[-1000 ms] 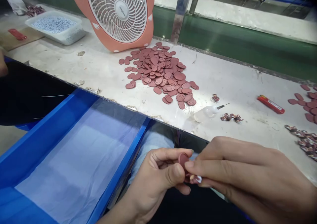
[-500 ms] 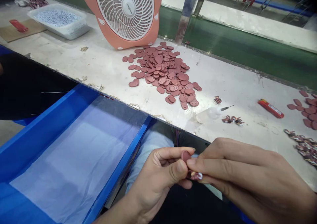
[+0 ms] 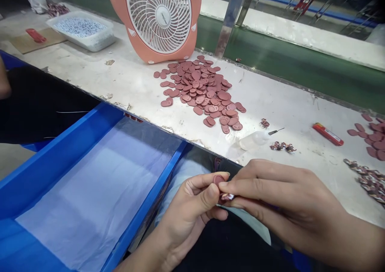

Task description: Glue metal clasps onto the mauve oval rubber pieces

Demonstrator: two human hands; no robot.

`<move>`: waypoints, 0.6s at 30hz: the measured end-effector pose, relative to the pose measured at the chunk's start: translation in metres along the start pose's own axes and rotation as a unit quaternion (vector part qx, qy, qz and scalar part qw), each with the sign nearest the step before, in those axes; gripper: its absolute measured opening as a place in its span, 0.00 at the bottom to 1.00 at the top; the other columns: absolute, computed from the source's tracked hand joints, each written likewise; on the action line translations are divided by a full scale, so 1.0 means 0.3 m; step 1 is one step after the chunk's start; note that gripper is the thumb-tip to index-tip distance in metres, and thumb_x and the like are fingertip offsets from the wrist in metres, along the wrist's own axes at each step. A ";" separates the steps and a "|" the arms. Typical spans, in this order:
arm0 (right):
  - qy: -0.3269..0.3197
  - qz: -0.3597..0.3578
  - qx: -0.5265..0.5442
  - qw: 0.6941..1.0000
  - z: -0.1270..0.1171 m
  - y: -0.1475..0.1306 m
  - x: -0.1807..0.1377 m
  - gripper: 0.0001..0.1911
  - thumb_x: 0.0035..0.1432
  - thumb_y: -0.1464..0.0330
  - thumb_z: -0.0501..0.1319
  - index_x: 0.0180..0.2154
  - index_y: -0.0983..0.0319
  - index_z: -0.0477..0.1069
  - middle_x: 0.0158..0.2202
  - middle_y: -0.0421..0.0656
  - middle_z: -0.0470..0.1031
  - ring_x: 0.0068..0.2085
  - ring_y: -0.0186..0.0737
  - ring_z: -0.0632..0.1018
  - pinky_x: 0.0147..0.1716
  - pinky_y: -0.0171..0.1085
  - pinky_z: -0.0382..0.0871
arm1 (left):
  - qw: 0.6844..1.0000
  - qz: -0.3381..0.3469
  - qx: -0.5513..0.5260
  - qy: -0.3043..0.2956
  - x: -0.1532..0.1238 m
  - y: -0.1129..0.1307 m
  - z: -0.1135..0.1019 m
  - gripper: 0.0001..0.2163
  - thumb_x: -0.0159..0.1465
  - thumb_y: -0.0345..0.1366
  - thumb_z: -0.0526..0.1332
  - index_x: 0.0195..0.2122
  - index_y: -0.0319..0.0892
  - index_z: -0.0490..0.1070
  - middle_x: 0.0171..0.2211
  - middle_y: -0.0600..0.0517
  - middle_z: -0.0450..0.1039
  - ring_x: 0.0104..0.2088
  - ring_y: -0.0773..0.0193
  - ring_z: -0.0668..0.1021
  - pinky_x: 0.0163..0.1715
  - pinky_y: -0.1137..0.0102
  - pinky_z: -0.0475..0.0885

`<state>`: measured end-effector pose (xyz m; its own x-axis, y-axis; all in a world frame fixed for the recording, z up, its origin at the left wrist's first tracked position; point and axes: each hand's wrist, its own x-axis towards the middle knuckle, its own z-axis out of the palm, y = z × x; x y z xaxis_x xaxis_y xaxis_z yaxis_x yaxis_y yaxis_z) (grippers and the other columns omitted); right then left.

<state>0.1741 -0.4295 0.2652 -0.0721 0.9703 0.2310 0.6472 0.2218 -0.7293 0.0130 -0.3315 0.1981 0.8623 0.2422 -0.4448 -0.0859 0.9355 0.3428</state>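
My left hand pinches a small reddish-brown oval piece between thumb and fingers, held over my lap just below the table's front edge. My right hand meets it from the right, fingertips pressed on the same piece and on a small patterned bit beneath it. A heap of several matching oval pieces lies on the white worktable in front of an orange fan.
A blue bin lined with clear film sits at my left. A clear glue bottle, a red lighter, small patterned bits, more oval pieces lie at right. A white tray stands far left. Another person's dark sleeve is at left.
Both hands have stayed together on the oval piece and shifted slightly up and left in the view. The camera has tilted a little, so the table things sit lower.
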 end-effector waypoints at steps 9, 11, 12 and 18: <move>0.048 0.015 -0.050 0.997 0.007 0.011 0.027 0.20 0.66 0.66 0.64 0.57 0.63 0.69 0.44 0.45 0.75 0.39 0.32 0.76 0.40 0.29 0.75 | 0.998 -0.005 -0.038 -0.043 0.003 0.020 -0.051 0.08 0.60 0.38 0.71 0.39 0.43 0.82 0.32 0.53 0.80 0.32 0.71 0.82 0.24 0.82 0.77; 0.058 0.030 -0.040 0.997 0.019 0.021 0.025 0.17 0.65 0.69 0.64 0.55 0.61 0.71 0.41 0.42 0.75 0.35 0.30 0.76 0.36 0.28 0.74 | 0.997 -0.005 -0.051 -0.054 0.007 0.024 -0.064 0.07 0.61 0.38 0.70 0.38 0.43 0.82 0.32 0.53 0.80 0.33 0.71 0.82 0.24 0.83 0.77; 0.058 0.039 -0.026 0.997 0.027 0.027 0.024 0.17 0.65 0.70 0.64 0.55 0.59 0.72 0.40 0.41 0.75 0.35 0.30 0.76 0.34 0.28 0.73 | 0.997 -0.004 -0.054 -0.061 0.010 0.025 -0.070 0.06 0.62 0.38 0.69 0.38 0.42 0.82 0.32 0.53 0.79 0.33 0.71 0.82 0.24 0.83 0.77; 0.073 0.054 0.040 0.995 0.075 0.052 0.031 0.15 0.66 0.72 0.63 0.53 0.57 0.73 0.34 0.39 0.73 0.29 0.28 0.73 0.28 0.29 0.69 | 0.998 -0.005 -0.034 -0.057 0.021 0.027 -0.095 0.11 0.62 0.39 0.69 0.43 0.40 0.81 0.33 0.51 0.79 0.33 0.70 0.81 0.23 0.83 0.77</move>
<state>0.1664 -0.4149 0.2416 0.1092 0.9656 0.2362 0.5824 0.1304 -0.8024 0.0036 -0.3151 0.1745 0.9144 0.2057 -0.3487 -0.1076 0.9538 0.2804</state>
